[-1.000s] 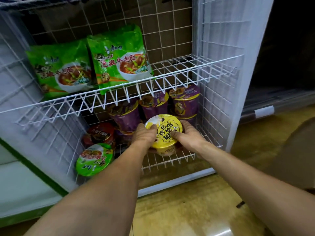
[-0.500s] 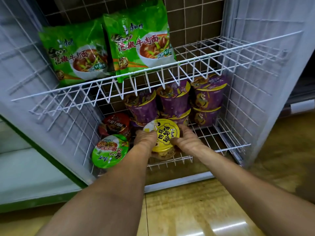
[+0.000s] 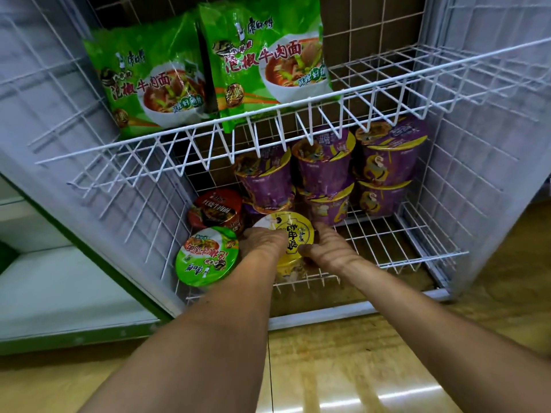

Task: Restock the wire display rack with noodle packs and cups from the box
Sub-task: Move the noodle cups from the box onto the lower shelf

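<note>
A yellow noodle cup [image 3: 293, 234] stands on the lower wire shelf [image 3: 384, 242] of the white rack. My left hand [image 3: 262, 242] grips its left side and my right hand [image 3: 328, 248] grips its right side. A green-lidded cup [image 3: 205, 257] sits just to the left, with a red cup [image 3: 217, 207] behind that. Several purple cups [image 3: 325, 171] are stacked at the back of the same shelf. Two green noodle packs [image 3: 262, 67] lean on the upper shelf [image 3: 372, 93]. The box is out of view.
The rack's wire side panels [image 3: 477, 162] close in both sides of the lower shelf. The right part of both shelves holds no goods. A shiny wooden floor [image 3: 343, 368] lies in front, and a pale cabinet with green trim [image 3: 59, 293] stands to the left.
The view has drawn closer and shifted so the rack sits further right. Both hands keep hold of the yellow cup, which now stands lower on the shelf beside the green-lidded cup.
</note>
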Tool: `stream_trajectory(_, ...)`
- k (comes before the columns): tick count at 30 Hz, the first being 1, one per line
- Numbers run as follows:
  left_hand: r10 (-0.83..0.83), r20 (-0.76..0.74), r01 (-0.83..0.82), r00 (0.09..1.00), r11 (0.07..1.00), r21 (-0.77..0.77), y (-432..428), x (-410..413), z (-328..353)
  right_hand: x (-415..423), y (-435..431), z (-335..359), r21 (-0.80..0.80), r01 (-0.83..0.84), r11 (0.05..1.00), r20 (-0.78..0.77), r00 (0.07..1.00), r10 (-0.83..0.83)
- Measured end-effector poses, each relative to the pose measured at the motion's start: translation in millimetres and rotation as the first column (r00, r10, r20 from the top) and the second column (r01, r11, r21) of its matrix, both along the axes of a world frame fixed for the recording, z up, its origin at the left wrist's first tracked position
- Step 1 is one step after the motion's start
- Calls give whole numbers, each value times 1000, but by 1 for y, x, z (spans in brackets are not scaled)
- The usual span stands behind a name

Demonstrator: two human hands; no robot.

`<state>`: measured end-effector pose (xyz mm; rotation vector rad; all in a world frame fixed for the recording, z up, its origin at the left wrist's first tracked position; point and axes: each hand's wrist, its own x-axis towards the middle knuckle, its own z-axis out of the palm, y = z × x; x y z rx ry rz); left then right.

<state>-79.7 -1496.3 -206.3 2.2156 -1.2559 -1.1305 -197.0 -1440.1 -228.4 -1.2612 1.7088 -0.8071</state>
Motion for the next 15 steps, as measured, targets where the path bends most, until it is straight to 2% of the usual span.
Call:
stream_trajectory(1, 13, 94, -12, 995, 1000, -11, -4, -1, -4, 1, 0, 0, 5, 4, 1000, 11, 1000, -4)
stream_trajectory(3, -99, 267, 108, 959, 994, -19, -1, -4, 1, 3, -2, 1, 12, 2, 1000, 1, 1000, -2)
stream_trajectory(6, -206, 403, 213, 892, 977, 28, 7, -13, 11, 0, -2, 2, 22, 7, 1000, -37, 999, -6)
stream_trajectory(10, -267, 496, 224, 826, 964, 145, 12, -31, 14, -11, -3, -1, 41, 28, 999, 4, 1000, -28)
stream_trajectory(13, -301, 490, 269, 818, 954, 136, 24, -48, 24, -31, 0, -1, -18, 31, 999, -68, 997, -32)
stream_trajectory(15, -350, 471, 358, 809, 930, 76, 29, -59, 28, -40, 11, 12, -40, 38, 998, -52, 998, -40)
